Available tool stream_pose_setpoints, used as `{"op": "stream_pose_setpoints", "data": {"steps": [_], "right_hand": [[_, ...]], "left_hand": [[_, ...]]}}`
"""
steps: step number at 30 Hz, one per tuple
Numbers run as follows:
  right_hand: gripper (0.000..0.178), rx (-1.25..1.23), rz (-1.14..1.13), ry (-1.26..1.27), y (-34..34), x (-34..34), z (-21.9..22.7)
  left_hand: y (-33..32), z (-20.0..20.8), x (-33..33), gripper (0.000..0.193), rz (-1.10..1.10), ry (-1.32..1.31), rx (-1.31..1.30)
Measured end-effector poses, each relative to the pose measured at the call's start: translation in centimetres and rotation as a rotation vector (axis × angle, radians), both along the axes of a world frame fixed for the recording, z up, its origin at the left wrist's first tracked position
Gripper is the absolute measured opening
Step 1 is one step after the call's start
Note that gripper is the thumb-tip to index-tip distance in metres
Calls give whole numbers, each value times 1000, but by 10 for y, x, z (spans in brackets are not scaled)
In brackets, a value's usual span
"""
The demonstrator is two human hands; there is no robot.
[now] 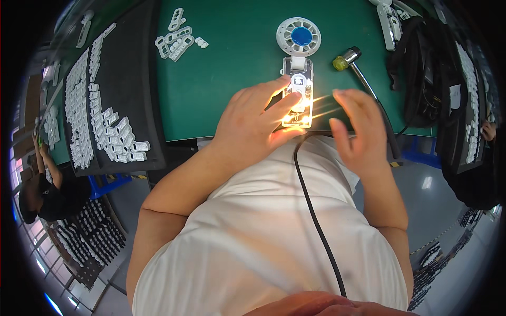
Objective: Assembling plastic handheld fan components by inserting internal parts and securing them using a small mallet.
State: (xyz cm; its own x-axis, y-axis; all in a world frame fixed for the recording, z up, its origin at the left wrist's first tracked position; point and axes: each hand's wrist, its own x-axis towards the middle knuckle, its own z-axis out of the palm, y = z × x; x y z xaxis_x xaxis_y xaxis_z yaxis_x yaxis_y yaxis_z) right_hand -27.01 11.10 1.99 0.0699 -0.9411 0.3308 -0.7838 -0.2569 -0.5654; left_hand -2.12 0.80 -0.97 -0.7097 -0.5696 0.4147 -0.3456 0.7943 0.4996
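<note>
A small handheld fan [290, 67] lies on the green table in front of me. Its round white spoked head [285, 46] has a blue disc in the middle, and its clear body glows with bright yellow lights. My left hand [247, 120] grips that body from the left, fingertips on its upper face and thumb along the near end. Just right of the fan, my right hand [360, 129] is raised with fingers apart and nothing in it. Glare hides details of the lit body.
A small mallet [354, 62] with yellow and black faces lies beyond my right hand. White plastic pieces [176, 39] sit at the far left. Black trays [126, 68] hold rows of white parts. A black bag [421, 79] stands right; a black cable [311, 205] crosses my shirt.
</note>
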Motion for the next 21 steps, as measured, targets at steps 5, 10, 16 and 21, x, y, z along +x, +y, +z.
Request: {"op": "stream_pose_setpoints", "data": {"steps": [5,10,16,21], "right_hand": [[50,37,20,-23,-7,24,-12],[52,-19,-2,-45,-9,25,-19],[55,-13,-23,-1,-7,27,-20],[59,-66,-39,-7,-5,29,-21]], "left_hand": [[0,0,0,62,-1,25,32],[0,1,-1,59,5,58,45],[0,0,1,57,-23,46,-28],[1,-9,3,54,-64,53,-154]]}}
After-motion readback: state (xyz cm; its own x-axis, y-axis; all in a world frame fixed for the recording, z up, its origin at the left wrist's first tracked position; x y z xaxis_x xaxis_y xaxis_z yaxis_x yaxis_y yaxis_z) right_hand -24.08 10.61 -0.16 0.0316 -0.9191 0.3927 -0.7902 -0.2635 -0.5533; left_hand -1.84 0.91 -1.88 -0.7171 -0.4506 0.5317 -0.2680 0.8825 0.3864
